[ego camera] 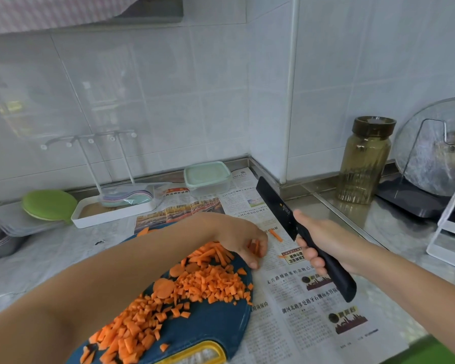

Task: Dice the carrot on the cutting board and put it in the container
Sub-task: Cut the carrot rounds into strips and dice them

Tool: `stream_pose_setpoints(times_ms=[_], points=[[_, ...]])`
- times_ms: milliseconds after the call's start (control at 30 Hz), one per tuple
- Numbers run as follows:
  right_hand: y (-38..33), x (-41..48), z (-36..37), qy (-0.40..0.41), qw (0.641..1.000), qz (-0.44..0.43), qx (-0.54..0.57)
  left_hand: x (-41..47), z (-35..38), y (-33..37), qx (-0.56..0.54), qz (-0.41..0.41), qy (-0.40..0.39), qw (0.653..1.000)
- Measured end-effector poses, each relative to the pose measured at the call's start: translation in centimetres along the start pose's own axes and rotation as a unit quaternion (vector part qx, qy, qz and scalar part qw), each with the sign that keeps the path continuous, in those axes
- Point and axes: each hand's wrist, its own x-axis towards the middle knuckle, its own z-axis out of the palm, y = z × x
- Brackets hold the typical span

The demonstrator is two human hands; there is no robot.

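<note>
Head view: the left hand [247, 245] is curled around a few carrot sticks [255, 246] at the board's three o'clock edge. The right hand [323, 245] is wrapped around the handle of a black knife [276, 208], its blade lifted over the newspaper [300, 324].

I'd say she is gathering strays to dice. It would go best if she laid them side by side on the cutting board [208, 324], tucked her fingertips back, and brought the blade down only once that hand is set. One loose stick [275, 235] lies on the paper between the hands and wants fetching. A couple of rounds [163, 287] at the board's nine o'clock are not yet cut.

Diced carrot [208, 282] covers the middle of the board. The container [207, 177] sits well apart at twelve o'clock, apparently lidded.

The counter is steel and the wall behind it white tile. There is a white tray [111, 211] at ten o'clock and a tinted jar [364, 161] at two.
</note>
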Motion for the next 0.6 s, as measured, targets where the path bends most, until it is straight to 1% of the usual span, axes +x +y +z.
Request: stream_pose_setpoints(times_ms=[67,167,367,500,600], points=[[-0.1,0.0,-0.1,-0.003,1.0,0.001,0.003,0.3,0.2,-0.2,0.011,0.01,0.021,1.0],[-0.3,0.2,-0.2,-0.002,1.0,-0.002,0.002,0.3,0.7,-0.9,-0.001,0.033,0.066,0.997],[-0.2,0.7,0.0,-0.001,1.0,-0.007,-0.006,0.3,0.7,-0.9,-0.006,0.058,0.092,0.994],[-0.3,0.6,0.3,0.001,1.0,-0.007,-0.003,0.5,1.2,-1.1,0.064,0.059,0.126,0.988],[-0.4,0.6,0.3,0.008,1.0,-0.006,0.0,1.0,1.1,-1.2,0.094,0.038,0.126,0.987]])
